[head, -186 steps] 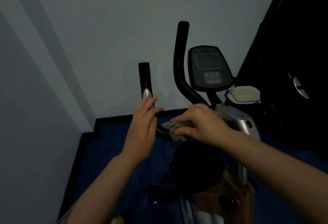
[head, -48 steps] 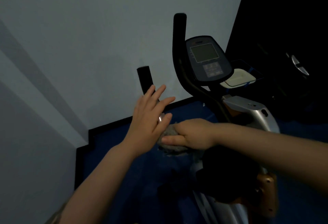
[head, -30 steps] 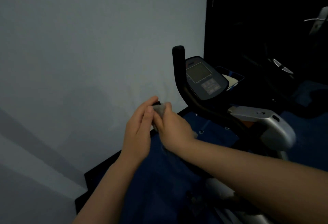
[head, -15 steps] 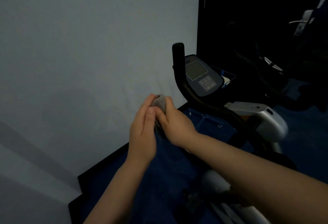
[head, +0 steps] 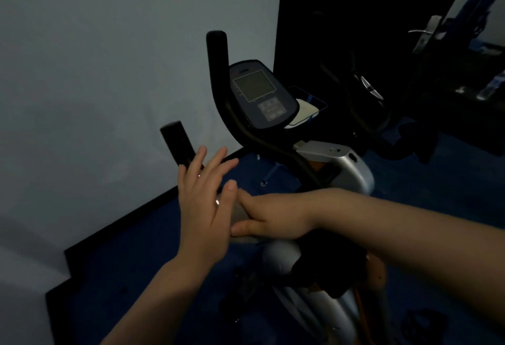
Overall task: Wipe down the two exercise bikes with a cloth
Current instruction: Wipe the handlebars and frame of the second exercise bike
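An exercise bike with a silver body stands before me, its console facing up. The black left handlebar rises beside my left hand, whose fingers are straight and spread against the bar. My right hand grips a grey cloth wrapped round the lower part of that bar. Only a small patch of cloth shows between the hands. The right handlebar stands upright behind the console.
A pale wall is close on the left, with a black skirting over blue floor. A dark second machine sits behind on the right. A door with a metal handle is at top right.
My right hand has slid the cloth down from the top of the left handlebar to its lower bend. My left hand has opened its fingers. The bar's top is uncovered now.
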`<state>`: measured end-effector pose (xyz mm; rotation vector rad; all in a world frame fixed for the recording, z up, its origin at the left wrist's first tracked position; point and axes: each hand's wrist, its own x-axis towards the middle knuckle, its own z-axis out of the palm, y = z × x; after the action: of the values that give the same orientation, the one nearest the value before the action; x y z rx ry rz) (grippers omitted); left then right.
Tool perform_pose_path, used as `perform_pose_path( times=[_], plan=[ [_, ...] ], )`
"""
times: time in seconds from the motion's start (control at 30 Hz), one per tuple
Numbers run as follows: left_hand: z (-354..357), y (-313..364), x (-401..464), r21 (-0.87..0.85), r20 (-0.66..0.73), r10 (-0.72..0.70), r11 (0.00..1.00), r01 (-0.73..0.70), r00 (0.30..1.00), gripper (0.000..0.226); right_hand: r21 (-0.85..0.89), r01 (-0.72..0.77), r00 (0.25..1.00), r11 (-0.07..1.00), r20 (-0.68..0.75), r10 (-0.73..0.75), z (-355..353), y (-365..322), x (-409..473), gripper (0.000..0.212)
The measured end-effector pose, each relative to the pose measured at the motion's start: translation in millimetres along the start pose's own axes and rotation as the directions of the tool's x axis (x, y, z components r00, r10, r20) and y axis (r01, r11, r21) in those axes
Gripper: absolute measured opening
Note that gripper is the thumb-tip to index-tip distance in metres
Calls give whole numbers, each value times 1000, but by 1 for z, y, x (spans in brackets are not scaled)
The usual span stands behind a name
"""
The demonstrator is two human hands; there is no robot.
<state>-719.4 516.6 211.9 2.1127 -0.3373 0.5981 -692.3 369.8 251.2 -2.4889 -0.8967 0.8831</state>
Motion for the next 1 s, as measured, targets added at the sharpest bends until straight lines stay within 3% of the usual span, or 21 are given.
perform_pose_path(
  times=[0.1,0.17,0.3,0.6,0.73,0.8,0.9,1.0],
  plan=[
    [1,4,1,22,-24,-31,999,32,999,39,-124,61,996,990,70,-52,-17,20,-19,28],
    [4,8,1,61,-55,-34,997,37,998,37,-97,83,993,992,91,-74,-24,27,-28,21],
    [14,18,-4,80,-105,-66,994,74,992,33,-158,87,992,984,109,-70,-37,33,-31,24],
    [19,12,-26,226,-63,-51,972,64,997,35,-308,98,988,946,-87,-131,-26,31,-37,32],
    [16,16,-37,234,-26,-99,967,102,995,38,-408,34,976,913,-182,-118,-14,15,-39,21],
    [13,20,-46,180,9,-132,975,129,991,42,-445,-44,943,895,-314,-109,1,3,-39,17],
    [4,21,-66,-3,78,-162,987,163,984,49,-399,-147,812,905,-572,-120,34,-15,-41,15],
    [-10,13,-90,-185,133,-178,962,200,975,49,-275,-127,700,953,-706,-110,60,-27,-46,24]
  ],
)
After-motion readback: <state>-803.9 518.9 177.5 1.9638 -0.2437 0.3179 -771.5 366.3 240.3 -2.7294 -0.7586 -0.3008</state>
